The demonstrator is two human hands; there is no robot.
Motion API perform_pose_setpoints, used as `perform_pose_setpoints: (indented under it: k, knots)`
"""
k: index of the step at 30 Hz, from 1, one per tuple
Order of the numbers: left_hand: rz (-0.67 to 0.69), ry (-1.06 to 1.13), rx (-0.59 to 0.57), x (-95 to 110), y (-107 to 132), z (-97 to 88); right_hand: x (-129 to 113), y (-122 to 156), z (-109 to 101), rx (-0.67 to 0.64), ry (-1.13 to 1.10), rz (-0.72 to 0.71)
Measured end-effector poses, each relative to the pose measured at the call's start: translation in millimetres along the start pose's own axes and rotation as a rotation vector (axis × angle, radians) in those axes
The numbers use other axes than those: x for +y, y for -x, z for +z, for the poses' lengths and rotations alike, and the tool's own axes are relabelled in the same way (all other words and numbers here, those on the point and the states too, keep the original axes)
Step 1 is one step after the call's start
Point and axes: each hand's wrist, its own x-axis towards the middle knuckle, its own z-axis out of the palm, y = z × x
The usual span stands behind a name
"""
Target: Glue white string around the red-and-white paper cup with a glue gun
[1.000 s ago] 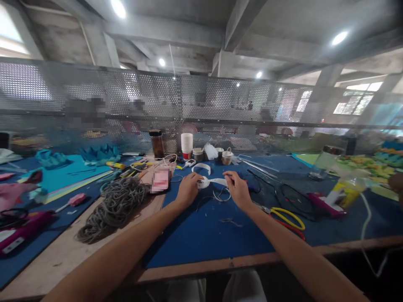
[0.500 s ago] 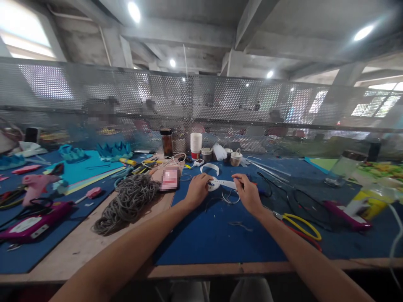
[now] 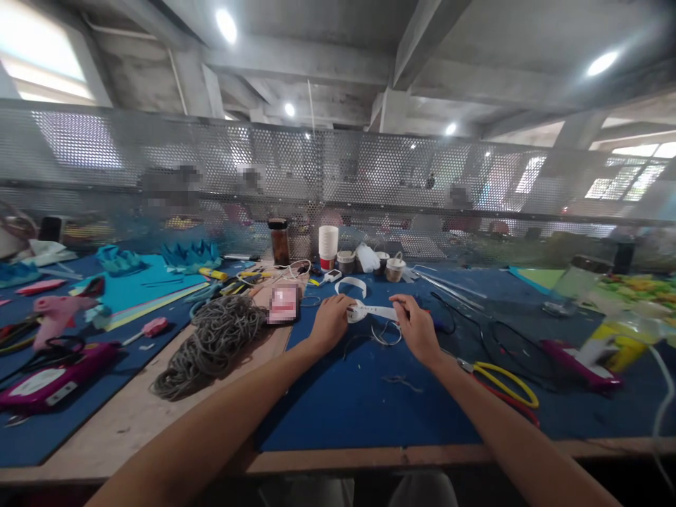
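A white ribbon (image 3: 376, 310) with dark printed lettering stretches between my two hands over the blue mat (image 3: 364, 408). My left hand (image 3: 330, 324) is closed on the ribbon's left part, where it curls round. The fingertips of my right hand (image 3: 416, 325) pinch its right end. Just behind my left hand, a curved white band (image 3: 351, 284) arches above the mat. A thin wire loop (image 3: 388, 336) lies below the ribbon.
Left of my arm lie a heap of grey cord (image 3: 214, 341) and a pink box (image 3: 284, 304). Pliers with red and yellow handles (image 3: 504, 380) lie right. Paper cups (image 3: 328, 243) and a dark jar (image 3: 279, 241) stand at the back. A pink glue gun (image 3: 58, 313) is far left.
The ribbon between my hands has turned so its lettering shows more plainly, and it looks a little longer. Both hands have stayed almost in place.
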Motion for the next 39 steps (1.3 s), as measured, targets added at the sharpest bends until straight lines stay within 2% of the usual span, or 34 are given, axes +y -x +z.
perform_pose_setpoints:
  k: [39]
  knots:
    - [-0.001,0.013,-0.033,0.7,-1.2,-1.1,-1.1,1.3,4.5,-0.021,0.016,-0.034]
